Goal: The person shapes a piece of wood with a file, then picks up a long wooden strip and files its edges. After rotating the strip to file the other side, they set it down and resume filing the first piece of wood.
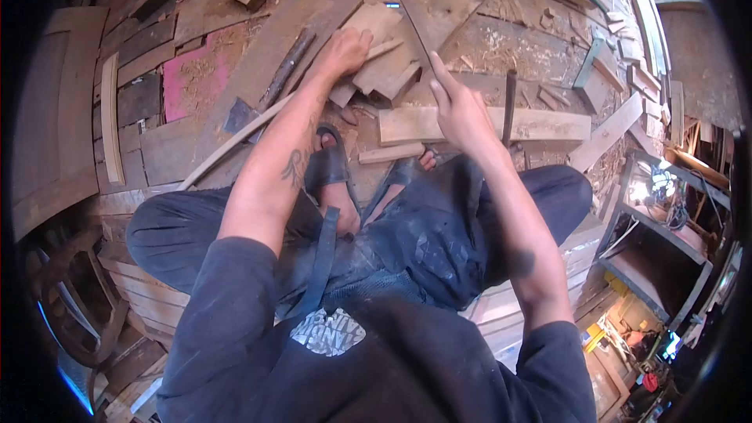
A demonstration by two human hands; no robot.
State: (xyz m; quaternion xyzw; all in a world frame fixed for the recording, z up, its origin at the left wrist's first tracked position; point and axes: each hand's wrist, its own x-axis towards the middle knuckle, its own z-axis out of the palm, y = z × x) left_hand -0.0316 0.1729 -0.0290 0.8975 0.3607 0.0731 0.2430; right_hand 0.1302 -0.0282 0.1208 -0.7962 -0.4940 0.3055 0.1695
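My left hand (347, 51) is closed, fingers curled down, around a thin wooden strip (235, 145). The strip runs under my left forearm towards the lower left, and its other end shows just right of the fingers. Beneath it lie short wooden blocks (395, 84) and a broad board. In my right hand (466, 113) is a tool with a long, thin dark blade (417, 30), seen nearly edge-on and pointing up and away. Its handle is mostly covered by the fingers. The blade stands to the right of the strip's end, apart from my left hand.
A thick plank (540, 125) and a small wooden piece (390, 153) lie near my feet. Left of my left hand are a dark bar (291, 66) and a blue-grey metal piece (237, 116). Shavings and offcuts cover the boards. An open-fronted box (658, 266) stands at right.
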